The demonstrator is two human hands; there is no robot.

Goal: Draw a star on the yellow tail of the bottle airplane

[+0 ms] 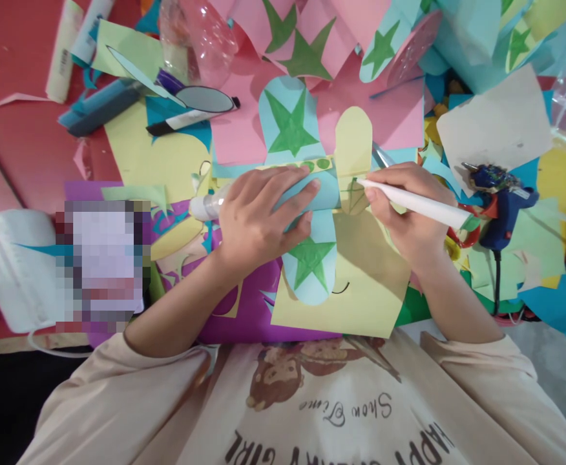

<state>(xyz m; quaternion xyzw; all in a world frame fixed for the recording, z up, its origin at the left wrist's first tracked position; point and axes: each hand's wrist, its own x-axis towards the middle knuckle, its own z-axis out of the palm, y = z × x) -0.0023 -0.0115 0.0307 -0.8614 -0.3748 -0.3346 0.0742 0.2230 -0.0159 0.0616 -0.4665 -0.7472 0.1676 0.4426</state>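
My right hand (406,210) is closed round a white marker (421,205), its tip touching a green outline on the lower end of a pale yellow rounded strip (353,142). Spread flat, my left hand (263,216) presses on a blue paper piece (329,192), beside a narrow strip with green dots. Above and below that hand show light blue rounded ends, each with a green star (290,123). A pale yellow sheet (365,278) lies underneath, with a short black curved line on it.
Scissors (205,99), a black-tipped marker (181,121) and other markers lie at the upper left. On the right are a blue glue gun (503,216) with its cord and a white card (496,126). Paper scraps and clear plastic surround the work. A white case (16,268) sits left.
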